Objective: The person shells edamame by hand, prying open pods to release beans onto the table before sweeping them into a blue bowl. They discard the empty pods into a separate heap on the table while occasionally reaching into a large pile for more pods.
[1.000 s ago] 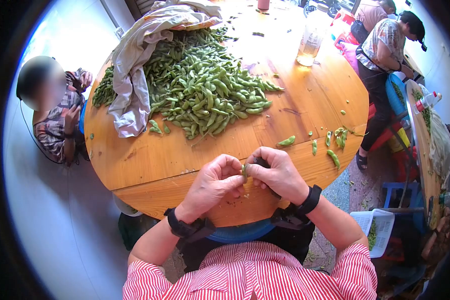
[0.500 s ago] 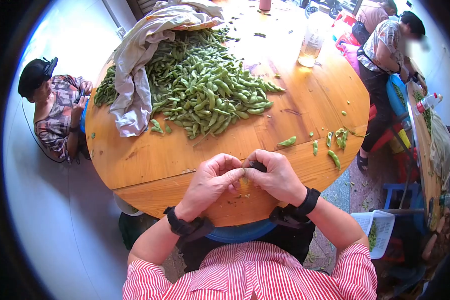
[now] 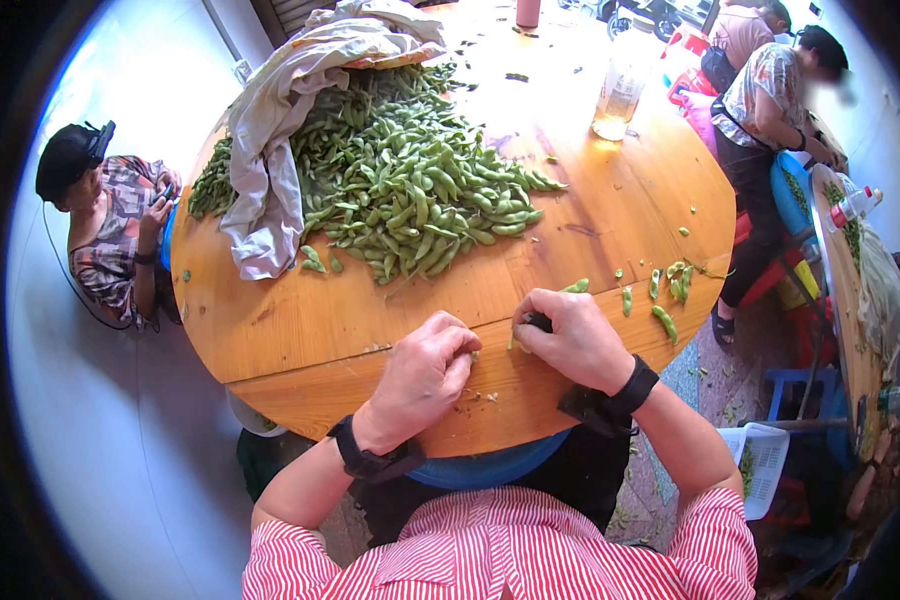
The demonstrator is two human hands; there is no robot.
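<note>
Bean Pods on Round Table: Hand Position and Layout

Surroundings, left to right: a person (image 3: 110, 235) wearing a dark head-mounted device sits beside the table (image 3: 290, 330). A cloth (image 3: 270, 150) drapes over the left and rear of the pod heap (image 3: 420, 180), blocking the view of the pods beneath. A container (image 3: 618, 98) with amber liquid stands right of the heap. Past the right edge, a standing person (image 3: 765, 95) leans toward a second table (image 3: 855, 345); a basket (image 3: 767, 472) sits lower, nearer the front.

Position: the pod heap lies beyond both hands, mainly ahead of the left hand (image 3: 422, 372). The left hand has its fingers curled inward; a green bit (image 3: 475, 356) shows at the fingertips, but whether it is gripped cannot be told. The right hand (image 3: 572, 335), held apart, pinches a pale green piece (image 3: 512, 344); a dark item (image 3: 538, 321) among its fingers is unidentifiable. This hand partly masks one pod (image 3: 578, 286); loose pods (image 3: 666, 323) lie to its right.

Materials: the cloth is pale, creased fabric. Pods are green, elongated and bulging. The table is round, of smooth, seamed wood; the container is transparent; the basket is white and slotted.
</note>
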